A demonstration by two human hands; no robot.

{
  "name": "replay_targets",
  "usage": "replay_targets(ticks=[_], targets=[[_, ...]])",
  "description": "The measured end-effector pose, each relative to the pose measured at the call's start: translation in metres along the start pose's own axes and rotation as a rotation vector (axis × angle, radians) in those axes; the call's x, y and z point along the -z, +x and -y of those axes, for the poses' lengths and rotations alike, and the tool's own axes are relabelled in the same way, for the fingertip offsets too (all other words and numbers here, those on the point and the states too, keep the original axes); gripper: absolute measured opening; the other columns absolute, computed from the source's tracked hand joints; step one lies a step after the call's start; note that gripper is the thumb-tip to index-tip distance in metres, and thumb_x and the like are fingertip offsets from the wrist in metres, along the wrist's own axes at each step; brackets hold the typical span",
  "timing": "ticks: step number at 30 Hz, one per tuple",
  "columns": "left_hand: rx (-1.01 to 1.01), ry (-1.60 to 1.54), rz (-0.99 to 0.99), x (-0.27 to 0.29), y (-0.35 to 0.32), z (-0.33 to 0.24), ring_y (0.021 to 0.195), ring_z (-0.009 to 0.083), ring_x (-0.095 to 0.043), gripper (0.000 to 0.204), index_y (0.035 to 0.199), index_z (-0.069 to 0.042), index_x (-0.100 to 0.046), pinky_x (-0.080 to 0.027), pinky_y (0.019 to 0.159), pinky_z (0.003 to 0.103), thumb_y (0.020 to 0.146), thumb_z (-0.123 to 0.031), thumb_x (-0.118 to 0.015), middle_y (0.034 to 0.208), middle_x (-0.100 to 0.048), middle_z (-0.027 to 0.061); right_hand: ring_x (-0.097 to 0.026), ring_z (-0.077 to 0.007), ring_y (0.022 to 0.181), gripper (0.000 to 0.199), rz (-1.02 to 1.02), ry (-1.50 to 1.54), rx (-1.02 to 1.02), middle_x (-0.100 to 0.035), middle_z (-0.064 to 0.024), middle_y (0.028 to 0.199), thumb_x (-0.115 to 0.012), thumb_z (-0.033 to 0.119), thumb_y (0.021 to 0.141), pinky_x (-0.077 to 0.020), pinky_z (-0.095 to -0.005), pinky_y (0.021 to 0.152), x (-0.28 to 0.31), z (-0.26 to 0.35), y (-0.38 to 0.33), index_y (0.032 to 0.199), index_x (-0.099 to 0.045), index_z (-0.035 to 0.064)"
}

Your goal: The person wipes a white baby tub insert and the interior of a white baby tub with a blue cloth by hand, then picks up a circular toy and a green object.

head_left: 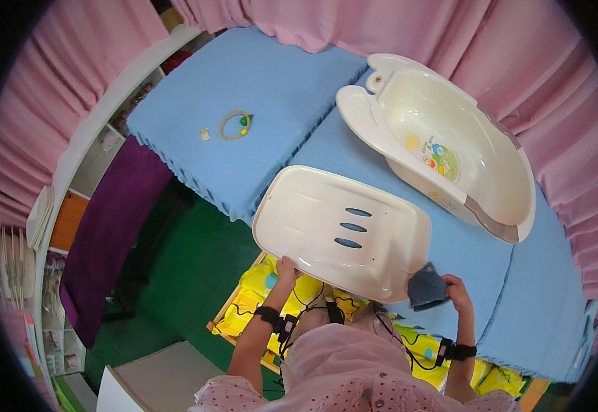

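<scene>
A white plastic panel [306, 213], shallow like a tray with three oval slots, lies tilted over the near edge of the blue-covered table. My left hand [288, 269] grips its near left rim, the fingers partly hidden beneath. In my right hand [457, 292] is a dark grey-blue cloth [426, 287], pressed against the panel's near right corner. Beyond the panel, to the right, rests a white baby bathtub [409, 117] with cartoon pictures inside.
On the blue table cover [196, 82] at far left lie a ring-shaped toy [234, 126] and a small tag [205, 134]. Pink curtains [381, 27] hang behind. A purple cloth [106, 233] covers a low surface at left. Yellow patterned fabric [251, 288] lies below the table edge.
</scene>
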State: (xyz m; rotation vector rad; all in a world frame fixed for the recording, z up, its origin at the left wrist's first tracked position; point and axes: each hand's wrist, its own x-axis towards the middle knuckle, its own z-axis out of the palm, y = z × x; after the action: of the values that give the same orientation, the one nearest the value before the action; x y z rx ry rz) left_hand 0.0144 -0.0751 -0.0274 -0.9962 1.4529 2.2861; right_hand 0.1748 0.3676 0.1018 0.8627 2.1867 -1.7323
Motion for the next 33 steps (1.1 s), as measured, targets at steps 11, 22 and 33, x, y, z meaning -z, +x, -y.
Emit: replay_targets(ticks=[11, 22, 33], targets=[[-0.833, 0.236, -0.251, 0.034, -0.116, -0.226, 0.063, 0.0134, -0.041, 0.017, 0.084, -0.001, -0.042, -0.037, 0.055, 0.028, 0.089, -0.016, -0.035, 0.069, -0.043, 0.0044, -0.043, -0.0114, 0.049, 0.039, -0.398, 0.413, -0.048, -0.049, -0.0044, 0.06, -0.033, -0.007, 0.057, -0.0319, -0.0221, 0.043, 0.05, -0.06, -0.017, 0.091, -0.05, 0.0018], [-1.793, 0.518, -0.697, -0.065, -0.187, -0.333, 0.058, 0.0177, -0.049, 0.024, 0.095, 0.002, -0.044, -0.038, 0.052, 0.027, 0.09, -0.021, -0.038, 0.065, -0.049, 0.0137, -0.042, -0.0148, 0.046, 0.035, -0.336, 0.673, -0.203, -0.047, -0.006, 0.056, -0.036, -0.006, 0.062, -0.0333, -0.0254, 0.043, 0.041, -0.153, -0.038, 0.093, -0.05, -0.0026], [-1.652, 0.692, -0.352, -0.159, -0.135, -0.26, 0.064, 0.0299, -0.055, 0.02, 0.095, 0.001, -0.051, -0.042, 0.056, 0.035, 0.087, -0.016, -0.042, 0.074, -0.055, 0.0171, -0.047, -0.0201, 0.054, 0.041, -0.289, 0.895, -0.229, -0.05, -0.0093, 0.066, -0.037, -0.011, 0.059, -0.0389, -0.0271, 0.048, 0.025, -0.167, -0.041, 0.098, -0.049, -0.0031]])
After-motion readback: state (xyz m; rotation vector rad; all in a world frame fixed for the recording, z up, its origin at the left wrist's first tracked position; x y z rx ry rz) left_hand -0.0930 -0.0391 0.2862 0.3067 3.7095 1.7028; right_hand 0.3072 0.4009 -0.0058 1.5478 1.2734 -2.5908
